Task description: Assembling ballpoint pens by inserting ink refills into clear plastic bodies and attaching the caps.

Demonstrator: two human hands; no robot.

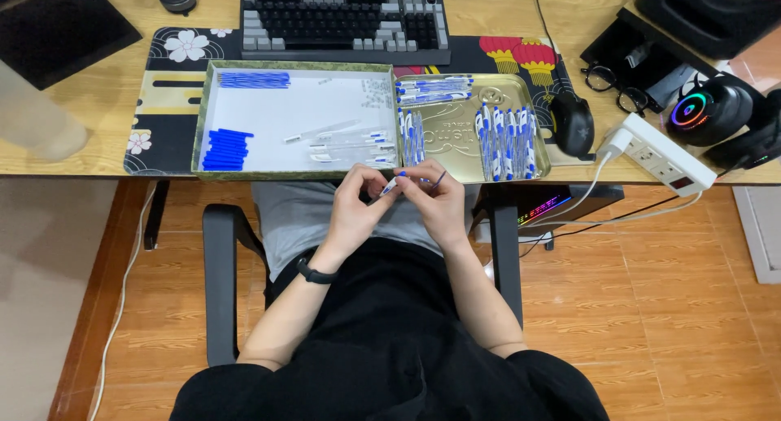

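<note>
Both of my hands meet just below the desk edge, over my lap. My left hand [356, 209] pinches a white and blue pen barrel [390, 185] at its tip. My right hand [439, 203] holds the other end, with a thin blue refill [439, 178] sticking out between its fingers. Right above them lies a white-lined box lid [244, 116] with blue caps [225, 149], blue refills [254, 80] and a few clear barrels [342, 140]. Beside it sits a gold tin [455, 132] with several finished white and blue pens [504, 140].
A dark keyboard [346, 24] lies behind the trays on a patterned desk mat [171, 71]. A black mouse [573, 122], glasses [610, 83], a white power strip [663, 154] and a headset [712, 110] crowd the right side. Chair armrests [220, 283] flank my legs.
</note>
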